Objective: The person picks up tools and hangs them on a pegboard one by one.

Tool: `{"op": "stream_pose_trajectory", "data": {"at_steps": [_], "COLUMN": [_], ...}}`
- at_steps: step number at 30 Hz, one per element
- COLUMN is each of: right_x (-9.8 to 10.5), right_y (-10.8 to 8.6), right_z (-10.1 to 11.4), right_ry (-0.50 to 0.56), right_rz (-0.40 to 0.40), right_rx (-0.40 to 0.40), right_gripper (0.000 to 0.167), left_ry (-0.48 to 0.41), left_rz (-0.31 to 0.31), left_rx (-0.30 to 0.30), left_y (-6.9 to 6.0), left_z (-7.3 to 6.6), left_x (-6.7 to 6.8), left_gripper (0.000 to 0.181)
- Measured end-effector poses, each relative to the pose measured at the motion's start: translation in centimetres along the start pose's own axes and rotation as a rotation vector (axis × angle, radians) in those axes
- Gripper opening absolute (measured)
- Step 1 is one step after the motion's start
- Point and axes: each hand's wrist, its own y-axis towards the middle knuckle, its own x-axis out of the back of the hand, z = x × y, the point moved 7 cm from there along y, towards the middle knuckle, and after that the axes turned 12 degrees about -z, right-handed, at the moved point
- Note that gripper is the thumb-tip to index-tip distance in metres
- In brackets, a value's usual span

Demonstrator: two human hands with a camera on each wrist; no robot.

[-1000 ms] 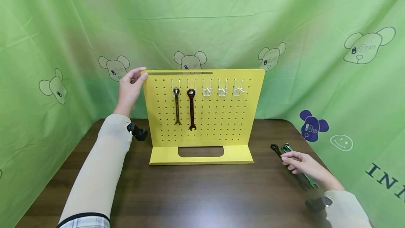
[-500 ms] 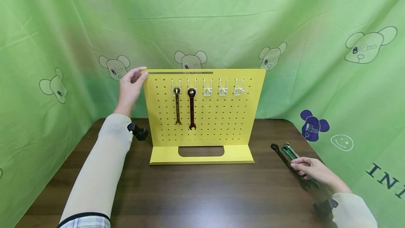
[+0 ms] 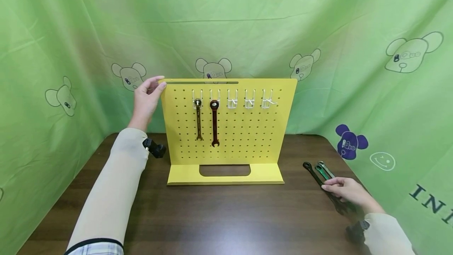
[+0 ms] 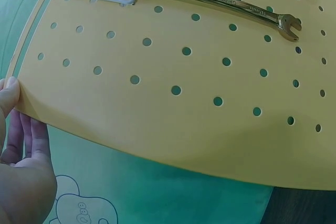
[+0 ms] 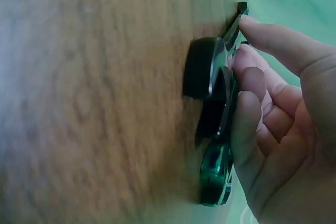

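Pinching the pegboard at its ten-o'clock corner, left grip held firm. Bronze wrench and red wrench hung; three hooks were bare. Right grip, half-curled toward four o'clock, met black wrench, hold unclear; green wrench and silver wrench lay adjacent. Judged: three left.

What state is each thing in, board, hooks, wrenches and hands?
Board: standing on the table
Left hand: pinching the board's top left corner
Leftmost wrench: hanging on the leftmost hook
Dark red wrench: hanging on the second hook
Other three hooks: bare
Black wrench: on the table, partly hidden
Green wrench: on the table, partly hidden
Silver wrench: on the table, partly hidden
Right hand: at these wrenches, grip unclear
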Motion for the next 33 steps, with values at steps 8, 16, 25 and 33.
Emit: {"op": "stream_pose_trajectory", "data": {"at_steps": [8, 16, 25, 33], "right_x": [-0.02, -0.06, -0.14, -0.13], "right_y": [0.2, 0.22, 0.25, 0.04], "right_z": [-0.19, 0.07, 0.19, 0.15], "right_ry": [-0.078, -0.09, -0.081, -0.078], "right_rz": [-0.027, -0.041, -0.049, -0.062], "right_rx": [-0.041, -0.077, -0.082, -0.089], "right_gripper": [0.041, 0.038, 0.035, 0.033], "left_ry": [0.009, 0.003, 0.011, 0.012], "left_rz": [0.006, 0.006, -0.003, 0.004], "left_rx": [0.002, 0.012, 0.009, 0.017], "left_y": [-0.15, -0.19, -0.13, -0.09], "left_z": [0.0, 0.02, 0.04, 0.07], "left_x": [-0.08, -0.09, 0.03, -0.04], "left_gripper": [0.035, 0.033, 0.033, 0.034]}}
